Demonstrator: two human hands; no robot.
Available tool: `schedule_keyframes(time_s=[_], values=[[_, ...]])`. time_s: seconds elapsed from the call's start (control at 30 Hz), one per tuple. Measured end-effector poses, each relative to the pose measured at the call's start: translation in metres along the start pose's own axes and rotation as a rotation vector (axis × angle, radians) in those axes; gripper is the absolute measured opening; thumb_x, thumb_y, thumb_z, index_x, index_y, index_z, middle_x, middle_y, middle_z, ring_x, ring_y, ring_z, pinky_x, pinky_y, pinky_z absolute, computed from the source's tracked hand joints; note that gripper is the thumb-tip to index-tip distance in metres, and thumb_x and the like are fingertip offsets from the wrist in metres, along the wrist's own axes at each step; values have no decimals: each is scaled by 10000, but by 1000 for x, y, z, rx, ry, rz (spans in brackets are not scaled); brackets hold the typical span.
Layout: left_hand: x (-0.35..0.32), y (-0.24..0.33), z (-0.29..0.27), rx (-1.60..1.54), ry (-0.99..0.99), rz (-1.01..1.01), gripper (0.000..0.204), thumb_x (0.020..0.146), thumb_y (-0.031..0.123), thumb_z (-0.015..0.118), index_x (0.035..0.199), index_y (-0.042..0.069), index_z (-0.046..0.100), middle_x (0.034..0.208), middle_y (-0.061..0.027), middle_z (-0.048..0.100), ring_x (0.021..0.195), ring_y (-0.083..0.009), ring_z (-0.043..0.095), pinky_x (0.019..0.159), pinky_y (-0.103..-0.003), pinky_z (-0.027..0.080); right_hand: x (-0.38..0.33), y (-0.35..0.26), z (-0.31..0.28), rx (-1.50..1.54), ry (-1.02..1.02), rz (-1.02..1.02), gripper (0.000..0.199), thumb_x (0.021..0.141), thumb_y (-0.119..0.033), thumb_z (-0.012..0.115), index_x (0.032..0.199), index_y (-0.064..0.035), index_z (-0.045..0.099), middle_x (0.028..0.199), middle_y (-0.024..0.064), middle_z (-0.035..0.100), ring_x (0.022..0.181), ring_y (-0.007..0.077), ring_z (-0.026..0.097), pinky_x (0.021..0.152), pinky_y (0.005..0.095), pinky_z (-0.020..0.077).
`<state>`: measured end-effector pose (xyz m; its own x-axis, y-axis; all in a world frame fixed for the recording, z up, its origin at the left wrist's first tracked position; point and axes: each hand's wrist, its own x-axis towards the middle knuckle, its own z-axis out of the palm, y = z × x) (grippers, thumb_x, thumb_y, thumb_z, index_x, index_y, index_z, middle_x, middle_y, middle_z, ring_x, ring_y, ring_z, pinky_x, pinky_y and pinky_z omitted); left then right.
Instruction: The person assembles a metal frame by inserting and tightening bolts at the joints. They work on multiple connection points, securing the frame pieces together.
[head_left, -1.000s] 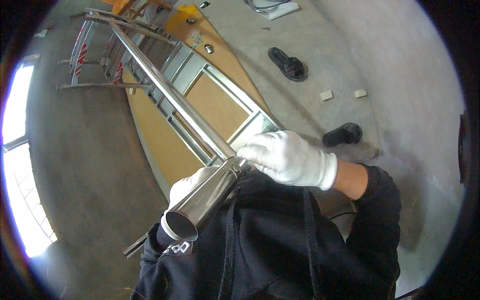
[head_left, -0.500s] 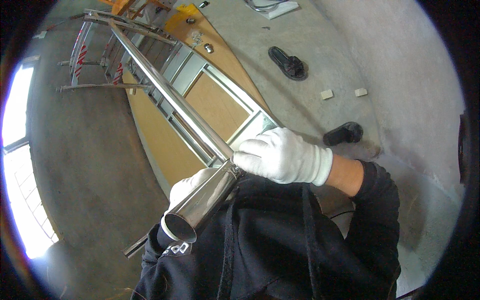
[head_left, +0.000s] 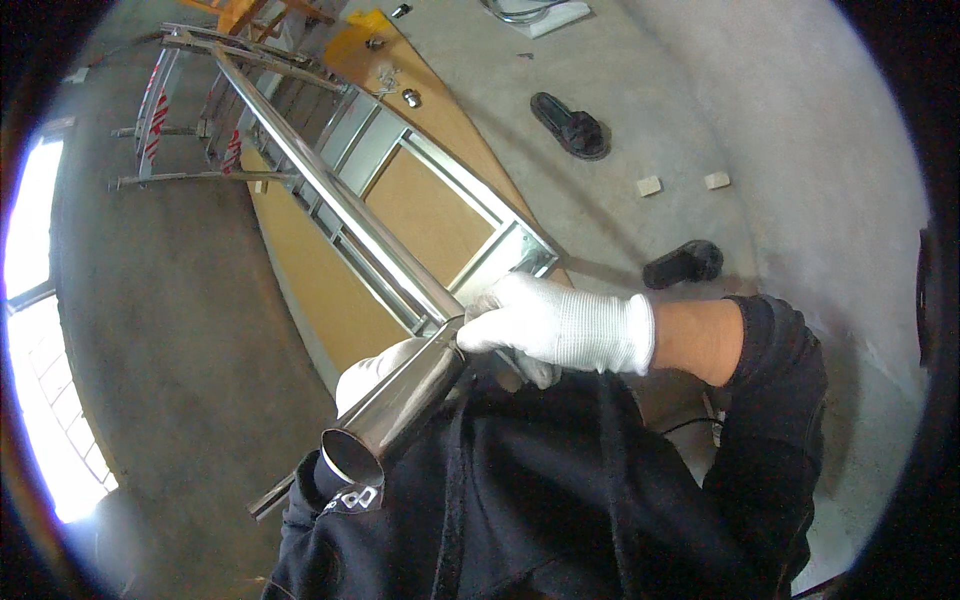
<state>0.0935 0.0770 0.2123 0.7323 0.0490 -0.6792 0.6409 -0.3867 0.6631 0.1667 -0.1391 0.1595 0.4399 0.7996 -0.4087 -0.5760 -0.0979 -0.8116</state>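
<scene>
A long shiny steel tube [head_left: 330,185] slants from the far left towards my chest. At its near end is a wider, open-mouthed steel pipe [head_left: 400,405], tilted towards me. My left hand [head_left: 375,375], in a white glove, holds this pipe from behind and its left side; most of its fingers are hidden. At the joint between tube and wide pipe, my right hand [head_left: 535,325], also gloved, is closed with thumb and fingers pinched. What lies in its grip, if anything, is hidden. A thinner metal tube end [head_left: 270,497] juts out at the lower left.
Beneath the tube lies a metal frame [head_left: 480,190] on a wooden board [head_left: 430,85] with small metal fittings [head_left: 411,98]. A metal rack with red-striped legs [head_left: 157,125] stands far left. Black slippers [head_left: 570,127] and small pale blocks [head_left: 650,186] lie on the floor to the right.
My right hand has turned at the joint, its wrist rolling and its forearm shifting outward to the right. The pipe and my left hand have hardly moved.
</scene>
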Motion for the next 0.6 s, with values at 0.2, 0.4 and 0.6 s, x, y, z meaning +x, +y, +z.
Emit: schedule_keyframes(time_s=[0.2,0.4,0.6], values=[[13,-33,-5,-240,-68,-30,154,918,105,652,1054,70,716,881,-32,715,772,-104,674,691,-226,522,-14,1,14,273,26,87,335,992,-304,512,850,-14,599,661,60,631,441,128,573,408,244,473],[5,4,3,613,42,160,203,853,102,694,1054,118,720,874,-43,723,777,-153,691,717,-260,531,-14,25,-1,-532,491,-527,216,992,-236,535,960,-28,588,732,150,610,724,332,655,614,412,505],[3,-3,2,460,45,186,201,859,109,698,1059,95,708,889,-46,722,782,-157,695,720,-258,533,1,43,-3,-948,436,-834,147,931,-215,575,969,-74,578,756,109,551,670,307,630,574,412,519]])
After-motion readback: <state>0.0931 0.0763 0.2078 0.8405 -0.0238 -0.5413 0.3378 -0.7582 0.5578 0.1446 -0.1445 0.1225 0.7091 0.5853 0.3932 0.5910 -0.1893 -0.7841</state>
